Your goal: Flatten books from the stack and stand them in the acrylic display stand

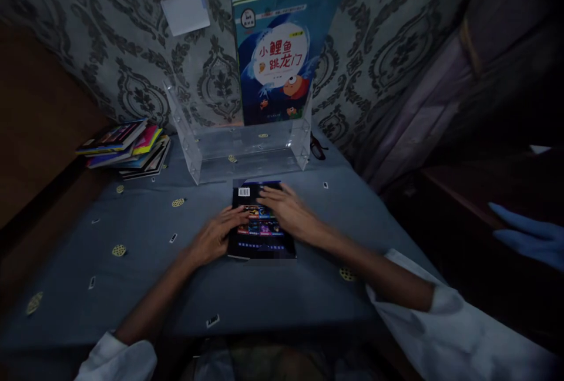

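Observation:
A dark book [259, 246] with a barcode label and rows of small colored pictures lies flat on the blue-grey tablecloth [264, 304]. My left hand [217, 234] rests at its left edge, with the fingers reaching over the cover. On the upper right part of the book lies my right hand [288, 211], its fingers stretched out and slightly blurred. Behind the book is a clear acrylic stand [251, 163]. Picture books [275, 99] with blue covers stand upright at the back of it, on its right side.
Several books [127, 146] are stacked unevenly at the table's back left. Dark glasses [318, 147] lie right of the stand. A white card [185, 12] is on the patterned wall. Something blue and finger-like [529, 234] appears at the far right.

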Demonstrator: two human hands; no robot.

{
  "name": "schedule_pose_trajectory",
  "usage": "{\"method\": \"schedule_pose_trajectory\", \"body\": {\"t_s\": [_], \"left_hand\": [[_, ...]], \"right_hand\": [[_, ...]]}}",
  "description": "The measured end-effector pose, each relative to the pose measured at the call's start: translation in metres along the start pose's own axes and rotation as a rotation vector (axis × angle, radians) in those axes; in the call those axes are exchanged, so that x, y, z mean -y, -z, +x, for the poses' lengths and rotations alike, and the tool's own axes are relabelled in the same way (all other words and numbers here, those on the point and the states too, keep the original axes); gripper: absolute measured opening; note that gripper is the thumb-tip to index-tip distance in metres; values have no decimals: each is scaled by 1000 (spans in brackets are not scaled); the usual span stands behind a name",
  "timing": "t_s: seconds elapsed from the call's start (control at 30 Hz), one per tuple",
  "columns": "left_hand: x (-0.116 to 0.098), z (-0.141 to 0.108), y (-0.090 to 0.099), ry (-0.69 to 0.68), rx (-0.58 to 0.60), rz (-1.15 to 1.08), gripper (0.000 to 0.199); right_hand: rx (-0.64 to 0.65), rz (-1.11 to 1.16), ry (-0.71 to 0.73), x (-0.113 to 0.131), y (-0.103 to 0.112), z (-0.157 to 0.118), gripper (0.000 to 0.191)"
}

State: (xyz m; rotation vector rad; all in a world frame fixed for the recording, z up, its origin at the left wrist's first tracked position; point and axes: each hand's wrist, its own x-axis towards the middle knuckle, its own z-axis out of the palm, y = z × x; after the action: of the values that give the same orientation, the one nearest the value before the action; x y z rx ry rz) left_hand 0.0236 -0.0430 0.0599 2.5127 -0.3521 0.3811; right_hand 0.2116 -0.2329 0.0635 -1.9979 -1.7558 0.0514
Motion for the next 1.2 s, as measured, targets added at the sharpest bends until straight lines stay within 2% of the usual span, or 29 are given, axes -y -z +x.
{"method": "schedule_pose_trajectory", "body": {"t_s": [0.1, 0.17, 0.23, 0.33, 0.53, 0.67, 0.8, 1.07, 1.2], "left_hand": [[-8, 5, 2, 14, -7, -10, 39], [-12, 7, 3, 13, -18, -25, 39], [-12, 7, 3, 1, -22, -22, 38], [-7, 4, 0, -17, -27, 15, 37], [6, -3, -8, -76, -86, 18, 46], [8, -4, -8, -81, -79, 3, 50], [7, -4, -7, -67, -61, 7, 47], [8, -5, -8, -81, -73, 7, 48], [9, -7, -10, -61, -76, -21, 47]], "right_hand": [[75, 192, 96, 21, -17, 34, 47], [111, 236, 105, 26, -27, 51, 49], [136, 215, 76, 24, -32, 62, 52], [148, 138, 17, 9, -33, 64, 55], [50, 4, -129, -25, -28, 41, 57], [10, -61, -164, -32, -28, 21, 59], [-10, -109, -122, -19, -30, 0, 63], [40, -77, -8, 30, -33, -52, 68], [75, -22, 55, 42, -31, -69, 84]]}}
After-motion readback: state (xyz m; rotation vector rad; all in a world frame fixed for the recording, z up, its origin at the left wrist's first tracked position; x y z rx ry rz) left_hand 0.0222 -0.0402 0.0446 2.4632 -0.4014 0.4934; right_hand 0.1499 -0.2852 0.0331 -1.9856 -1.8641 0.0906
